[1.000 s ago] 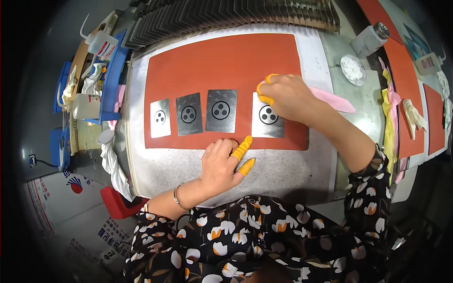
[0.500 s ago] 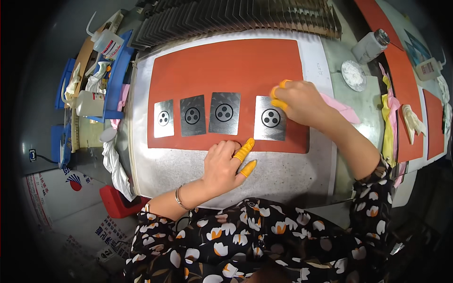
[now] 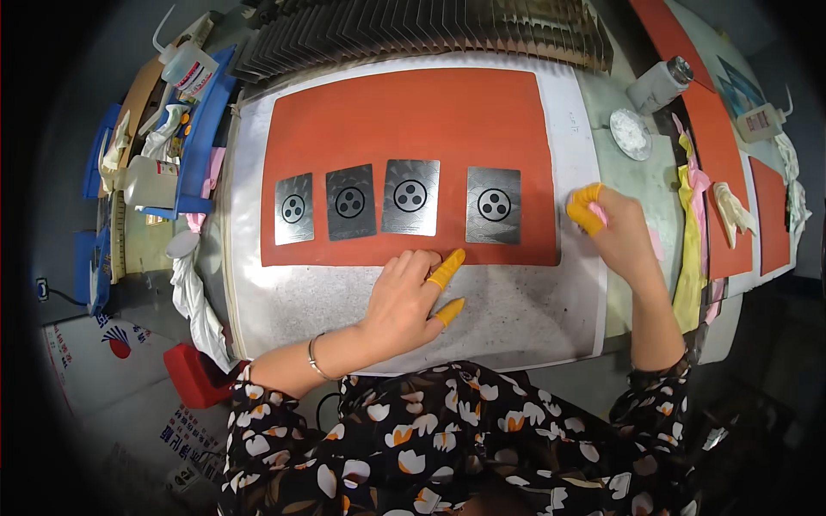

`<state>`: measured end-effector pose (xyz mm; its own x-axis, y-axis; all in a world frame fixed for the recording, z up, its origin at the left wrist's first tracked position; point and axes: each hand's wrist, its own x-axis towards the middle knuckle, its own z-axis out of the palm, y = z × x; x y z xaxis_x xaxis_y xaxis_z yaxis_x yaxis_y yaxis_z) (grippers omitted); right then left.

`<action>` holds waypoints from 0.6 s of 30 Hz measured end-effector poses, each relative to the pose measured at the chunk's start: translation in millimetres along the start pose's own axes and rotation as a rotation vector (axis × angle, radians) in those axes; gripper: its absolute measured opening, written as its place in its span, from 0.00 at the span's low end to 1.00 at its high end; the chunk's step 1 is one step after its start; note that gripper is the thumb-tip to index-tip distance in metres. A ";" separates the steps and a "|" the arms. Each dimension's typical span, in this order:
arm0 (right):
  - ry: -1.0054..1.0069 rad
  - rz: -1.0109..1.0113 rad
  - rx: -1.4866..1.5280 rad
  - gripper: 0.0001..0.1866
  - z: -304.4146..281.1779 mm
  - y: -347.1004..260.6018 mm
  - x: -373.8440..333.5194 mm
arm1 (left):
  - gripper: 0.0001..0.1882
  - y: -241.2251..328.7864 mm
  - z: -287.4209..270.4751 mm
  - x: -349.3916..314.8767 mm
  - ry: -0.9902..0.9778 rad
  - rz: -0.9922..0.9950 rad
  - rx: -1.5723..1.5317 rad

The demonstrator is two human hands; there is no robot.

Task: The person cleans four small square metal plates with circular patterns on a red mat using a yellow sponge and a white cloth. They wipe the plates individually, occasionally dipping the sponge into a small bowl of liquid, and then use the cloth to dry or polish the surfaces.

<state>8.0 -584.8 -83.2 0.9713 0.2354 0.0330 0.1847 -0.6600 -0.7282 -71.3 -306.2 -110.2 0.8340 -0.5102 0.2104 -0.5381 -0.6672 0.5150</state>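
Thin metal plates, each with a black ring around three dark dots, lie on an orange mat. Three stand side by side at the left: a left plate, a middle plate and a taller plate. Apart from them, at the right, lies a single plate. My left hand rests at the mat's front edge, yellow finger cots on index finger and thumb, these two apart and empty. Right of the mat, my right hand, also in yellow finger cots, pinches a pink cloth, mostly hidden beneath it.
A rack of upright dark plates spans the back. At the right are a bottle, a dish of white material and a yellow cloth. Blue trays with squeeze bottles stand left, near a red container.
My right hand has left the far edge of the right-hand plate and moved right, off the mat, onto the pink cloth. My left hand stays nearly in place. The whole view has shifted slightly.
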 end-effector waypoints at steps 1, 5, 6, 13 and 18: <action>-0.018 0.071 0.046 0.05 1.1 -3.3 -9.6 | 0.28 -2.3 -4.2 -3.8 -0.002 0.009 -0.069; -0.016 0.170 0.164 0.05 16.1 -9.8 -39.6 | 0.27 -14.6 -26.9 -28.4 -0.032 0.044 -0.199; 0.000 0.202 0.195 0.05 19.6 -9.9 -46.2 | 0.26 -20.6 -31.2 -33.7 -0.033 0.081 -0.211; 0.132 0.384 0.478 0.04 45.3 -19.5 -64.8 | 0.20 -66.6 -86.6 -82.1 0.170 0.030 -0.120; 0.224 0.491 0.664 0.03 32.8 -45.0 -65.4 | 0.14 -101.2 -128.8 -125.3 0.432 -0.189 -0.071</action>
<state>-68.8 -547.1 -75.1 0.9379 -0.1602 -0.3076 -0.3228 -0.0791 -0.9431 -105.6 -104.8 -81.7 0.8992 -0.1010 0.4257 -0.3747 -0.6802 0.6300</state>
